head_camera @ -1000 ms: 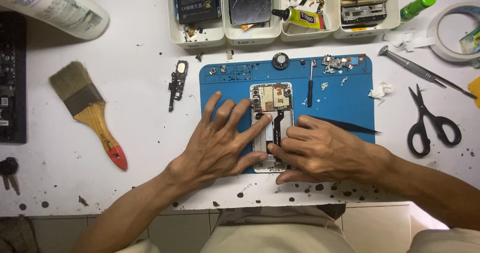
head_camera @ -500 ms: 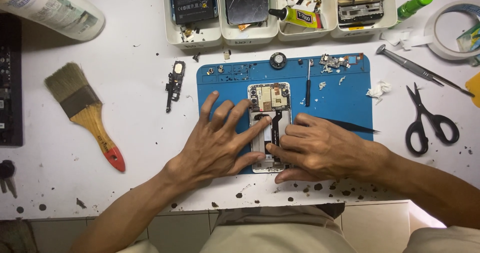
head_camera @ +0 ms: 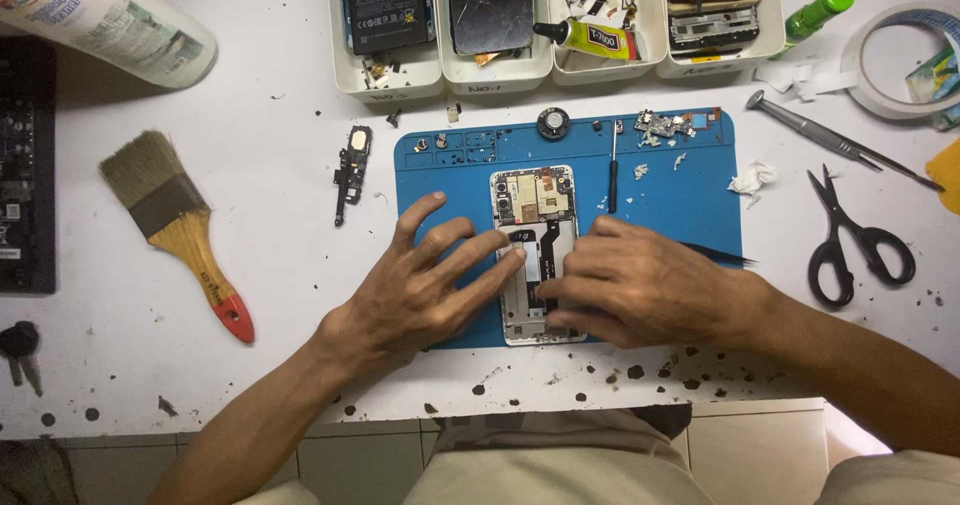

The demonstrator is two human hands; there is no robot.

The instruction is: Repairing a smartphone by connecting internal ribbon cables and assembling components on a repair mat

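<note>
An opened phone [head_camera: 536,197] with its back removed lies upright on the blue work mat [head_camera: 680,205], circuit board and black flex cable showing. My left hand [head_camera: 425,290] lies flat with its fingers spread, fingertips resting on the phone's left edge. My right hand [head_camera: 640,290] covers the phone's lower right side, fingertips pressed on the middle by the flex cable. The point of black tweezers [head_camera: 728,256] sticks out from behind this hand. The phone's lower half is mostly hidden by both hands.
On the mat lie a small screwdriver [head_camera: 613,170], a round part [head_camera: 552,122] and loose bits. White trays [head_camera: 390,80] of phone parts line the back, one holding a glue tube [head_camera: 585,37]. A paintbrush [head_camera: 175,225] lies left. Scissors [head_camera: 850,240], metal tweezers [head_camera: 835,142] and a tape roll [head_camera: 890,65] lie right.
Both hands stay on the phone almost unmoved. The view has shifted slightly, so the objects sit a little lower in the frame.
</note>
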